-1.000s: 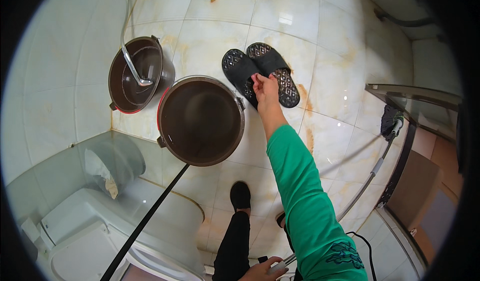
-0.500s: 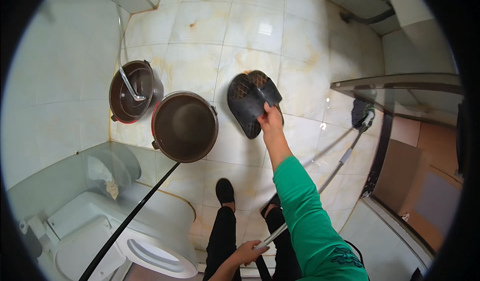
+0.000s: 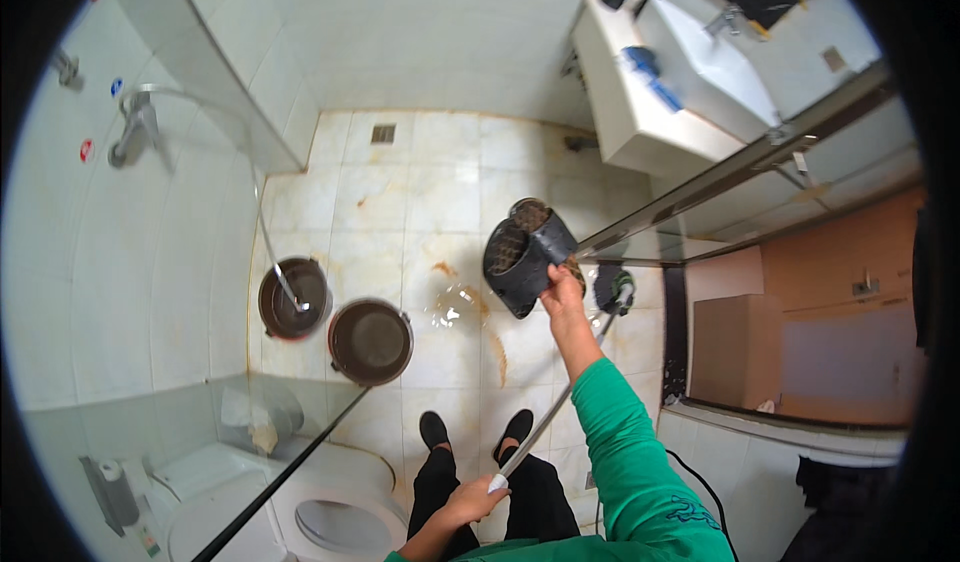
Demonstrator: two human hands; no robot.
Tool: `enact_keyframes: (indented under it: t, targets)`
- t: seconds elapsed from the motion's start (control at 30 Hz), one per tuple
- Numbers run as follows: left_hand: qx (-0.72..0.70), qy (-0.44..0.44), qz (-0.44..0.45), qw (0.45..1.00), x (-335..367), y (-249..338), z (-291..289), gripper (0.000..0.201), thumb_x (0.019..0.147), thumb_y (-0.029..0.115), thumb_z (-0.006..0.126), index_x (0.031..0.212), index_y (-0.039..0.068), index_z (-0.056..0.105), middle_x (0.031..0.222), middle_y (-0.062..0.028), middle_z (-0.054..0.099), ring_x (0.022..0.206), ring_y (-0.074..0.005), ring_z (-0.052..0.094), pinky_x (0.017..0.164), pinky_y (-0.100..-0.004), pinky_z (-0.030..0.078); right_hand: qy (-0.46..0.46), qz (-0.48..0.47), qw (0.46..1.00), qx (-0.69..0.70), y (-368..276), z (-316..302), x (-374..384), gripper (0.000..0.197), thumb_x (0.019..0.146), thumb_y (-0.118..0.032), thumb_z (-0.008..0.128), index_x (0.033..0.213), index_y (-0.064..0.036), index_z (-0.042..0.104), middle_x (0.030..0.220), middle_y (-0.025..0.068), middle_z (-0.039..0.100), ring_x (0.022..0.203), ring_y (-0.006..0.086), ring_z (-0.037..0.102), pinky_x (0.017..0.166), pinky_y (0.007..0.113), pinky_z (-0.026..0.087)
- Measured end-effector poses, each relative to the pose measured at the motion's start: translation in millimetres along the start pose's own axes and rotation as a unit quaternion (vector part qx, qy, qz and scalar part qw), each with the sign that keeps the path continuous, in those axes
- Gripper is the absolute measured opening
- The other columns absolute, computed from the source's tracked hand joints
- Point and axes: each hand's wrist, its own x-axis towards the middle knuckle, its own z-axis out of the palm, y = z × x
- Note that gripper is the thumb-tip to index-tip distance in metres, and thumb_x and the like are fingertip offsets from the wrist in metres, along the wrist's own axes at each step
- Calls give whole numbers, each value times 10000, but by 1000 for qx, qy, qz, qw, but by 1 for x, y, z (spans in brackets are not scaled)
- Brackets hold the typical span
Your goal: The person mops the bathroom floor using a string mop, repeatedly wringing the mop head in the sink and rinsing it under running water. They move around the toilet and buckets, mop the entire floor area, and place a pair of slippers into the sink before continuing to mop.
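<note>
A pair of black slide slippers [image 3: 518, 267] is pinched together in my right hand [image 3: 563, 292], held above the wet tiles ahead of me. Low in the view, my left hand [image 3: 475, 502] is closed around the pale end of a long pole [image 3: 545, 424]. That pole slants away to the far right, passing under my right forearm. At its far end a dark scrubbing head [image 3: 612, 290] rests on the floor beside the doorway.
Two brown buckets [image 3: 370, 342] stand at the left, with a shower head [image 3: 300, 306] in the farther one. A black pole [image 3: 290, 472] crosses near the toilet [image 3: 345, 527]. A washbasin [image 3: 715, 62] is at far right, and a glass door frame [image 3: 720, 187] borders the doorway.
My view has risen and widened, bringing in the washbasin and shower tap. The slippers have shifted rightward, nearer the doorway, still in my right hand. My left hand keeps hold of the pole.
</note>
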Motion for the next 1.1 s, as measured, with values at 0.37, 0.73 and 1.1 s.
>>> enact_keyframes:
  t: [0.37, 0.73, 1.1]
  targets:
    - [-68, 72, 133, 986, -37, 100, -76, 363, 912, 316, 605, 1169, 59, 601, 684, -46, 600, 518, -136, 564, 474, -301, 453, -140, -31, 988, -58, -134, 160, -46, 250, 957, -72, 522, 1196, -37, 584, 1098, 82, 668, 961, 215, 663, 857, 393, 555]
    - [-122, 96, 96, 983, -8, 201, -81, 316, 900, 323, 639, 1038, 39, 649, 639, -28, 602, 482, -106, 534, 454, -268, 445, -91, -188, 964, -165, -374, 249, -9, 267, 845, -23, 586, 1107, 18, 607, 978, 112, 671, 881, 227, 642, 826, 346, 512]
    - [-146, 205, 100, 963, -22, 291, -82, 429, 905, 395, 647, 1161, 51, 618, 648, -33, 598, 525, -102, 551, 490, -255, 442, 297, -401, 526, -688, -601, 262, 303, 286, 875, -192, 511, 928, -9, 723, 1016, 219, 688, 910, 374, 682, 788, 465, 542]
